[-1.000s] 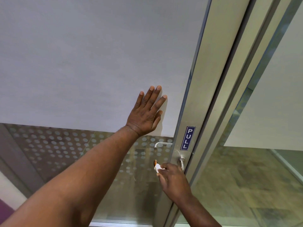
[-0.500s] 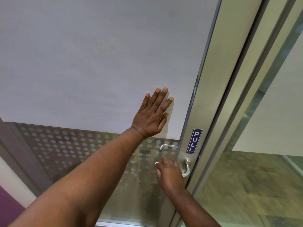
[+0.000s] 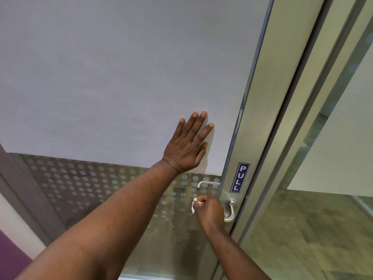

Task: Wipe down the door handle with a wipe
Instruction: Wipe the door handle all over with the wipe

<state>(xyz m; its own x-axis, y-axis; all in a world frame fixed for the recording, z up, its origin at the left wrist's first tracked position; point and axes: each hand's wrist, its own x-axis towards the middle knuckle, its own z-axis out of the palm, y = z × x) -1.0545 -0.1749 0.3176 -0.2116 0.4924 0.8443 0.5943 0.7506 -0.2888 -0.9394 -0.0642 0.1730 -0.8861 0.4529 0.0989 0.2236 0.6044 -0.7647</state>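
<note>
A silver lever door handle [image 3: 230,212] sticks out from the metal door stile, just below a blue PULL sign [image 3: 240,177]. My right hand [image 3: 211,211] is closed around the lever with a small white wipe [image 3: 194,206] bunched in it; the wipe pokes out at the hand's left side. Most of the lever is hidden under the fingers. My left hand [image 3: 187,147] lies flat with fingers spread on the frosted white panel of the glass door [image 3: 121,77], above and left of the handle.
A second silver handle [image 3: 206,183] shows through the dotted glass on the door's far side. The door frame [image 3: 302,118] runs diagonally on the right, with another glass pane beyond it. A purple wall edge sits at the bottom left.
My right hand has closed over the lever and shifted along it, with the wipe showing again at its left. My left hand stays flat on the door. The view has tilted slightly.
</note>
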